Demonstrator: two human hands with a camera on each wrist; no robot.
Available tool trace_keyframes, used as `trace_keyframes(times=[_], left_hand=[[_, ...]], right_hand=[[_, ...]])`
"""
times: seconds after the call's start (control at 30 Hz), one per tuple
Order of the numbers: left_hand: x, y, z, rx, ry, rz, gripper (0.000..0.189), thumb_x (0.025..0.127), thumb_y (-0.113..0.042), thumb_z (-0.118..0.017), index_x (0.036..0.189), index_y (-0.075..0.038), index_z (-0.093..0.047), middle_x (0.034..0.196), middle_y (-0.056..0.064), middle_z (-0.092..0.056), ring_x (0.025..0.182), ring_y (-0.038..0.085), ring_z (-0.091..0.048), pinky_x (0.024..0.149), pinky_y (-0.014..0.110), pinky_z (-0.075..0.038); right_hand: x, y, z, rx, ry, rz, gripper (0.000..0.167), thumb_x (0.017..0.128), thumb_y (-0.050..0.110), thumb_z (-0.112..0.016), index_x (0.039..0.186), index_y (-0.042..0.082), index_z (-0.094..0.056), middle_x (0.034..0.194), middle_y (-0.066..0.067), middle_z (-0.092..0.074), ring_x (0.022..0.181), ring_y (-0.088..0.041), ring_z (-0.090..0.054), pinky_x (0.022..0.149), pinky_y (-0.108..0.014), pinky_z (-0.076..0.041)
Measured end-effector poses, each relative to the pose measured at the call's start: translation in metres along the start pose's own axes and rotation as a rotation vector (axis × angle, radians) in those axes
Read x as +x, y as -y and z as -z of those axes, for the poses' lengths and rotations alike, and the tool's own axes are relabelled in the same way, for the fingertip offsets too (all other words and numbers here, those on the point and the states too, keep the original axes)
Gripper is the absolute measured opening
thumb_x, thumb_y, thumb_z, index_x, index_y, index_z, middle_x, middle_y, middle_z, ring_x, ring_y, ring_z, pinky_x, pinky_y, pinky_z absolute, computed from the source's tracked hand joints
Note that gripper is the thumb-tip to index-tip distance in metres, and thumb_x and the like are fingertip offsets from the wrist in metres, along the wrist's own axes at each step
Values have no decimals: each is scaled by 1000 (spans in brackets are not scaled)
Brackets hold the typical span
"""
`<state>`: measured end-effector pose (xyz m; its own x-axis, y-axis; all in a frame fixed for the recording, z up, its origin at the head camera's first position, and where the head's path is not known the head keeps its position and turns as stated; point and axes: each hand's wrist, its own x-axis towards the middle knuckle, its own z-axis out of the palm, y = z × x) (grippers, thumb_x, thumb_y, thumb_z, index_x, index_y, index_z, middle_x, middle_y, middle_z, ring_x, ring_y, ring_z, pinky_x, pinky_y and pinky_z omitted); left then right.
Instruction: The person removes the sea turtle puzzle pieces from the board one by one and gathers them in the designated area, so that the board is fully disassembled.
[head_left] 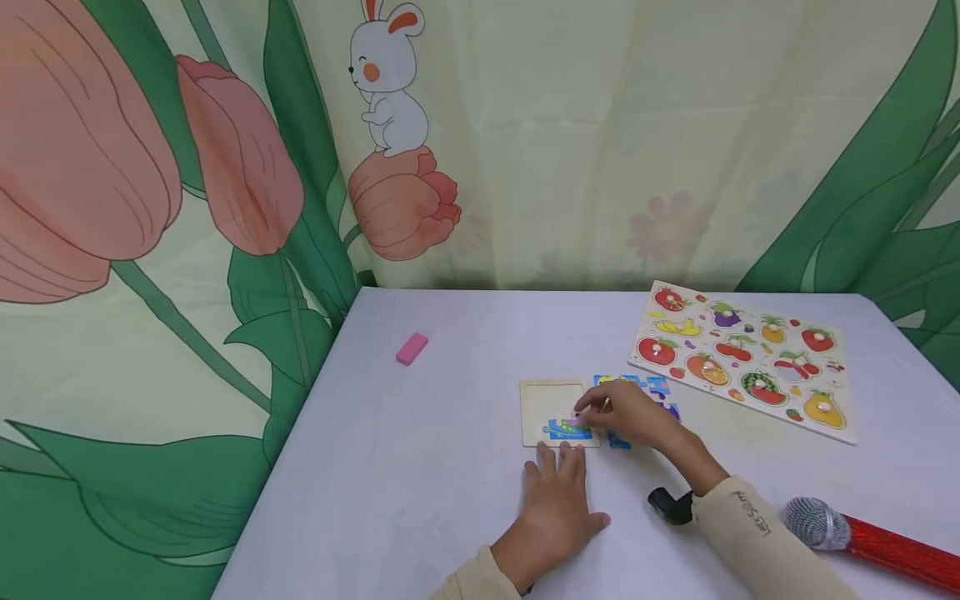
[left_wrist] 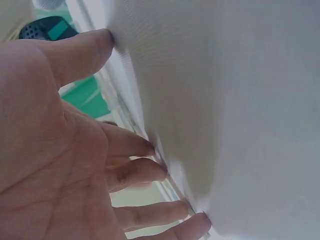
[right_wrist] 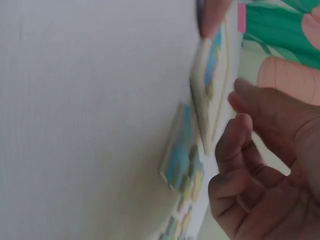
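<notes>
A small wooden puzzle tray (head_left: 547,396) lies on the table, with joined blue jigsaw pieces (head_left: 567,430) along its near side. My left hand (head_left: 552,508) rests flat on the cloth, fingers spread and fingertips at the tray's near edge. Over the tray's right side is my right hand (head_left: 633,412), its fingers bent and close above the placed pieces. In the right wrist view, a gap shows between its thumb and forefinger (right_wrist: 240,117), with nothing visible in it. Loose jigsaw pieces (head_left: 660,387) lie right of the tray, partly hidden under that hand.
A fruit peg board (head_left: 738,358) lies at the back right. A pink block (head_left: 412,348) sits at the back left. A red microphone (head_left: 885,542) with a silver head lies at the front right, beside the right sleeve (head_left: 765,533).
</notes>
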<state>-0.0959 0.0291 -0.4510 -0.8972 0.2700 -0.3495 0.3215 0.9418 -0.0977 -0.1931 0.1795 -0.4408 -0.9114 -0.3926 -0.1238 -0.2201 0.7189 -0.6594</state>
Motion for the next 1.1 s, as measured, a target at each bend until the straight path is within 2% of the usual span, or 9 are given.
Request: trace_keyframes(times=[0.13,0.33,0.57,0.8,0.93,1.1], left_hand=[[2,0,-4,30,-24,-2,90,88,-79,-55,159,-28,-37,160,-6,-37,145,28,-36,110,41,-39],[5,-3,-5,32,-27,0,91,86,-80,-56,159,-27,-38,159,-7,-37,144,28,-36,110,42,-40],[4,-1,-6,32,-10,-2,92,86,-80,-56,159,-27,-38,159,-5,-37,145,29,-36,110,43,-40],[1,1,-4,45,-18,-16,92,88,-79,-55,160,-25,-36,160,-5,-35,145,29,-34,110,43,-39],[1,2,-5,48,-27,-15,92,88,-80,-54,160,-26,-36,159,-6,-35,145,28,-34,110,43,-39],[1,2,-8,45,-50,-10,91,88,-80,-55,159,-26,-37,157,-7,-37,145,29,-35,108,42,-39]], right_hand=[[8,6,-12,9,16,14,19,89,11,-81,108,7,-80,88,2,-64,81,-15,-57,69,-28,-50],[12,10,-20,-9,16,17,15,85,7,-84,99,11,-82,90,3,-65,85,-15,-60,76,-32,-53],[9,12,-21,31,16,48,18,83,4,-85,94,11,-73,84,3,-64,79,-15,-59,73,-30,-54],[9,15,-18,48,17,57,19,83,3,-85,93,12,-71,84,3,-65,78,-16,-58,71,-30,-53],[8,15,-15,94,23,47,16,85,1,-82,93,11,-72,82,3,-66,77,-16,-59,70,-30,-53],[8,9,-11,152,19,48,10,92,3,-76,98,9,-74,84,2,-72,82,-16,-67,79,-37,-55]])
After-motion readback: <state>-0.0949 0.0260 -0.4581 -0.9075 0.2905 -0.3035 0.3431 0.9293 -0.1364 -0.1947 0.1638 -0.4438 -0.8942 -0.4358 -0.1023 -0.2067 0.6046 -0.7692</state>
